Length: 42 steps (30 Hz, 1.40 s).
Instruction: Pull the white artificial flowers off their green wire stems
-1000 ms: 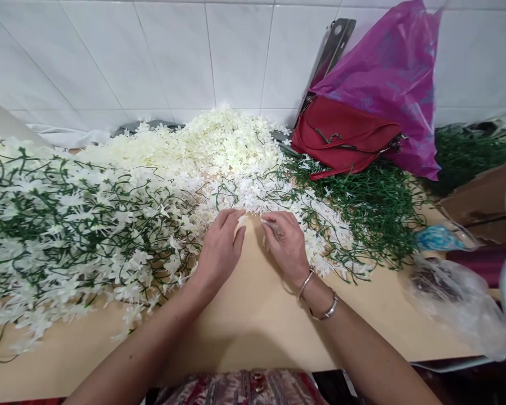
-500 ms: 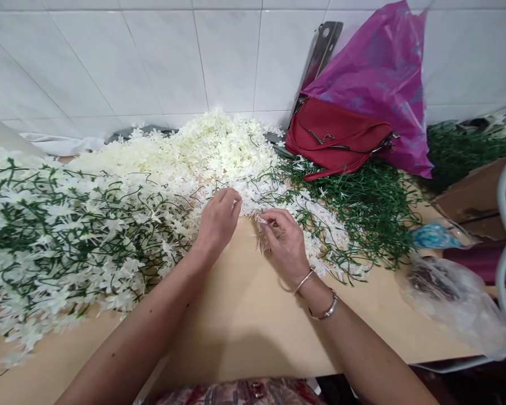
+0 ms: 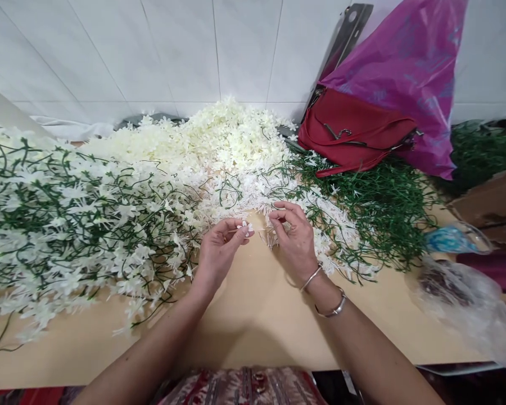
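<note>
Between its thumb and fingers, my left hand [image 3: 221, 244] pinches a small white flower [image 3: 245, 226] above the tabletop. My right hand [image 3: 295, 233] is just to the right, its thumb and index finger brought together. What they hold, if anything, is too small to make out. Thin white stamens [image 3: 269, 236] lie beside its fingertips. Past both hands spreads a heap of loose cream blossoms [image 3: 231, 135]. Left of my left hand is a large pile of white flowers on green stems [image 3: 96, 225]. Dark green stems [image 3: 388, 197] lie beyond my right hand.
Against the tiled wall [image 3: 177, 50] rest a red handbag [image 3: 358, 132] and a purple plastic bag [image 3: 417, 79]. A blue patterned item [image 3: 451, 240], a clear plastic bag [image 3: 468, 304] and a cardboard box [image 3: 497, 197] sit at the right. The table's front edge is close to my body.
My left hand has turned and come down towards me, and a white flower now shows in its fingers. My right hand remains by the stamens. The camera view has shifted slightly.
</note>
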Each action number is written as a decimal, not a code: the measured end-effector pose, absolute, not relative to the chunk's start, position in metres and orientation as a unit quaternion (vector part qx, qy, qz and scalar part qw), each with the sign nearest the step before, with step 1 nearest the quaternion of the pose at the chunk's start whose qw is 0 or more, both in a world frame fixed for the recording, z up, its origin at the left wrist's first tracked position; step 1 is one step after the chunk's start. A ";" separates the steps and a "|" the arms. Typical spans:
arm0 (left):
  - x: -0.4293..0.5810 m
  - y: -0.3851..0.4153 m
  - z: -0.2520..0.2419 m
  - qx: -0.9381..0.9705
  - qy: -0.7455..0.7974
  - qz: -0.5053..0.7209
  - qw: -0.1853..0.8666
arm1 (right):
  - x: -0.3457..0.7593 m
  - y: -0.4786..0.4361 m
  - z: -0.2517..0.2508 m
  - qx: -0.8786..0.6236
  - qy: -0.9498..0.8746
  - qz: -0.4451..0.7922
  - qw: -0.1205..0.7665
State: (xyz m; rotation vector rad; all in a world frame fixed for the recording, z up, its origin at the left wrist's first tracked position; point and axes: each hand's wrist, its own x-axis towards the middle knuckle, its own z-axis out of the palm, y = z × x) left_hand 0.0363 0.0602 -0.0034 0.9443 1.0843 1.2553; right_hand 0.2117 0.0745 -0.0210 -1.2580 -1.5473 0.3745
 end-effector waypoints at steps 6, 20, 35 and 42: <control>0.036 0.053 -0.004 0.377 0.459 0.564 0.574 | 0.211 0.074 -0.018 -0.514 -0.637 0.142 0.557; 0.040 0.012 -0.031 0.496 0.454 0.506 0.541 | 0.214 0.073 -0.016 -0.475 -0.712 0.140 0.498; 0.047 0.019 -0.034 0.426 0.459 0.572 0.530 | 0.224 0.075 -0.017 -0.474 -0.770 0.095 0.416; 0.046 0.019 -0.032 0.425 0.464 0.567 0.531 | 0.225 0.075 -0.015 -0.482 -0.730 0.136 0.466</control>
